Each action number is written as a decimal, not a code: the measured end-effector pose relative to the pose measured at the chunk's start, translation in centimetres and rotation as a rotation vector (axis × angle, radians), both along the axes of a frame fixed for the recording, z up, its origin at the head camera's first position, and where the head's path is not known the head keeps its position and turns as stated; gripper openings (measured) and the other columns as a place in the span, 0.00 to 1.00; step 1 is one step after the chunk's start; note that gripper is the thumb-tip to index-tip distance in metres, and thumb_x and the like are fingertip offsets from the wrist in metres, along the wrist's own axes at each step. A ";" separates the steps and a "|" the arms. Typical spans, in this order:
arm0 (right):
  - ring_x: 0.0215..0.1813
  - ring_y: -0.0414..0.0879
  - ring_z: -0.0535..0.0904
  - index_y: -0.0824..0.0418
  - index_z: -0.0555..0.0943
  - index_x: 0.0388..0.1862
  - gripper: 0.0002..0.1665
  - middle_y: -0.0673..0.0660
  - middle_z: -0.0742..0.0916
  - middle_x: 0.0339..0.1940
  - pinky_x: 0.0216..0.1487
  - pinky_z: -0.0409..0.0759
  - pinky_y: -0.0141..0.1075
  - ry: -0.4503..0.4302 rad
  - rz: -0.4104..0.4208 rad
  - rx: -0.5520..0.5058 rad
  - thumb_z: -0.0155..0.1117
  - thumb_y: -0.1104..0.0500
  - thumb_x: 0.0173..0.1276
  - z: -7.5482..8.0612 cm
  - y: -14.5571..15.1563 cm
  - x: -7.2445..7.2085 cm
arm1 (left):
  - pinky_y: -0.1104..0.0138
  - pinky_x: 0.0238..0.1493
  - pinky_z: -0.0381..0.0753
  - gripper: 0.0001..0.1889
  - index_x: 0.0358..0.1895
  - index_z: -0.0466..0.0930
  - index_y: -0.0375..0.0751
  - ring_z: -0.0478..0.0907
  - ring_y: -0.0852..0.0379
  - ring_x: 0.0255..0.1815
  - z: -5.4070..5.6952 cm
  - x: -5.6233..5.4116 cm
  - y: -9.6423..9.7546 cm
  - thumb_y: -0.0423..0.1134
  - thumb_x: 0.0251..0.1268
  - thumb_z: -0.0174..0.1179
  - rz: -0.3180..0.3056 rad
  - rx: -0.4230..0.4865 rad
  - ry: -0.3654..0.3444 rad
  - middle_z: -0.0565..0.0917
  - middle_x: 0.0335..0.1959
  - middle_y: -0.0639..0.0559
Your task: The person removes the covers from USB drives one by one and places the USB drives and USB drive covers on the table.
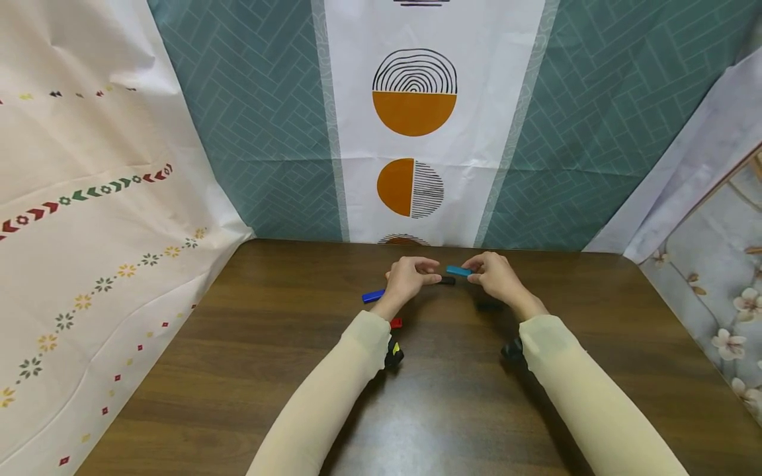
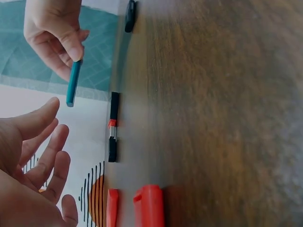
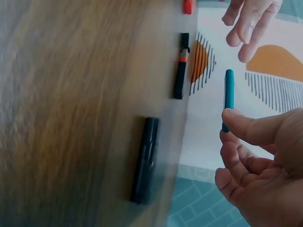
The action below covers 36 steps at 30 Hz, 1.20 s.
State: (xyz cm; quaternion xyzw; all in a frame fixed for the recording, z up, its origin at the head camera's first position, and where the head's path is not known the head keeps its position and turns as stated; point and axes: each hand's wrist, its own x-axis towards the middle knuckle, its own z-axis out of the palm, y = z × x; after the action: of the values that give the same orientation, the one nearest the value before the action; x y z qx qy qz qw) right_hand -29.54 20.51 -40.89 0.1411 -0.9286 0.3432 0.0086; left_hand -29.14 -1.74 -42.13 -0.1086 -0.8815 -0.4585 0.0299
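Note:
My right hand [image 1: 500, 281] pinches a slim teal-blue stick [image 1: 458, 271] by one end between thumb and fingers, holding it above the table; its exact kind cannot be told. The stick's free end points toward my left hand [image 1: 409, 281], which hovers just short of it with fingers loosely spread and nothing in them. In the left wrist view, a gap shows between the left fingertips and the stick [image 2: 74, 84]. Beneath the hands lies a black pen-like piece with a red band [image 3: 181, 66]. A thick black marker-like piece [image 3: 146, 161] lies below the right hand.
A dark blue stick [image 1: 373, 296] lies left of the left hand. Near the left wrist is a red piece [image 1: 395, 323], seen as a thick red cylinder [image 2: 150, 206] in the left wrist view, with another red piece [image 2: 112, 208] beside it. A patterned cloth [image 1: 286, 132] hangs behind the wooden table [image 1: 238, 370].

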 end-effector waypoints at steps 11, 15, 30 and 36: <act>0.47 0.60 0.82 0.71 0.87 0.52 0.13 0.65 0.83 0.46 0.50 0.82 0.53 0.078 0.053 0.009 0.69 0.73 0.69 0.5 -2.1 1.8 | 0.42 0.64 0.61 0.17 0.56 0.90 0.48 0.82 0.49 0.54 0.3 1.1 -1.8 0.44 0.65 0.74 -0.007 0.054 -0.039 0.91 0.41 0.54; 0.46 0.59 0.83 0.71 0.87 0.51 0.13 0.63 0.83 0.43 0.49 0.82 0.53 0.112 0.068 -0.010 0.70 0.74 0.67 0.6 -2.6 2.3 | 0.44 0.64 0.62 0.19 0.57 0.89 0.47 0.82 0.49 0.55 0.4 1.3 -2.2 0.46 0.65 0.74 -0.018 0.042 -0.041 0.91 0.42 0.55; 0.43 0.56 0.83 0.71 0.87 0.49 0.13 0.62 0.83 0.41 0.47 0.83 0.51 0.145 0.089 -0.071 0.70 0.75 0.67 0.7 -3.7 3.9 | 0.55 0.54 0.74 0.17 0.55 0.90 0.44 0.85 0.54 0.45 0.1 2.5 -3.0 0.42 0.64 0.75 -0.048 0.120 -0.058 0.91 0.39 0.54; 0.44 0.56 0.81 0.69 0.88 0.49 0.13 0.61 0.83 0.41 0.49 0.80 0.51 0.161 0.082 -0.048 0.71 0.74 0.66 0.8 -4.1 4.3 | 0.58 0.51 0.80 0.16 0.53 0.91 0.44 0.87 0.55 0.44 0.3 3.0 -2.8 0.41 0.63 0.75 -0.061 0.168 -0.072 0.91 0.39 0.52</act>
State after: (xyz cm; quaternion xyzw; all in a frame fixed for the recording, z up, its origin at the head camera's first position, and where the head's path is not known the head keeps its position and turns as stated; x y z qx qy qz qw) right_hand -25.21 16.42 -40.07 0.2061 -0.9097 0.3531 0.0725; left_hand -26.14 -4.56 -41.81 -0.1162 -0.8367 -0.5352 -0.0069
